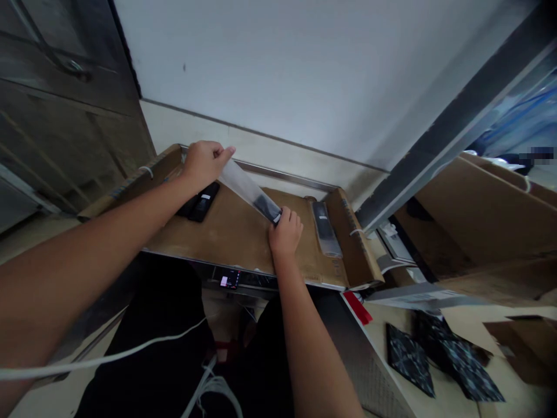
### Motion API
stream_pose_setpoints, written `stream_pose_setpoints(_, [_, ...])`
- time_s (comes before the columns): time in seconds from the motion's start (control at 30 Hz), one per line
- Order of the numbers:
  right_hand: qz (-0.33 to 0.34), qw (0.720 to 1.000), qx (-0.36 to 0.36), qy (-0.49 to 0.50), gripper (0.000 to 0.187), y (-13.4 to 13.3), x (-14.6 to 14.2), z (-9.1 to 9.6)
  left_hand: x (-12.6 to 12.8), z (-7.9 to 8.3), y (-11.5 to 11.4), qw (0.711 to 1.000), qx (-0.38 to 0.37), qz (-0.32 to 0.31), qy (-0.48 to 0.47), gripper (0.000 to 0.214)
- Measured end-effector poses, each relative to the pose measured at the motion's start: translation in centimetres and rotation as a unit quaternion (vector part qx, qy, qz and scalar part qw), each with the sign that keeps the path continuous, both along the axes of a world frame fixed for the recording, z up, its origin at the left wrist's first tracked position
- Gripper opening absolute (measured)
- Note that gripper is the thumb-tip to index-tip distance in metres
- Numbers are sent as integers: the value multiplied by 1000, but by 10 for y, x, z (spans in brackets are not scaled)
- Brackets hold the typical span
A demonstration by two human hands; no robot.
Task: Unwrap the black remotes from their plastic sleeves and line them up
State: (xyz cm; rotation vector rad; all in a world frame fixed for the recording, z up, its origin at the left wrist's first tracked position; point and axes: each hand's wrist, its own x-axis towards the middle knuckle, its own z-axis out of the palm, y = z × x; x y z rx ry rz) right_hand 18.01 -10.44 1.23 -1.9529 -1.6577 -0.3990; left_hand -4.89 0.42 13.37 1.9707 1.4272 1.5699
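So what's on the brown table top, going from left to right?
First the left hand → clear plastic bag held between both hands → right hand → bagged black strip lying flat → cardboard flap at the table's right end.

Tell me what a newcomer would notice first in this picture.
First, the clear plastic sleeve, a dark item in its lower end, held taut between the left hand and the right hand over the cardboard-covered table. A second bagged dark item lies just right of the right hand, and a black device lies on the cardboard near the left wrist.
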Motion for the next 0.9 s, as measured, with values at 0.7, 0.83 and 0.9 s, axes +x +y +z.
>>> stream_pose_setpoints(0.7, [105, 985, -54, 124, 50, 7, 8, -7, -51, 150, -83, 951, 148, 79, 259, 74])
stream_pose_setpoints(0.83, [160, 960, -19, 229, 44, 1, 10, -8, -58, 153, -84, 961, 154, 60, 224, 70])
stream_pose_setpoints(0.9, [173, 929, 19, 328, 38, -6, 8, -3, -56, 148, -87, 967, 134, 43, 214, 63])
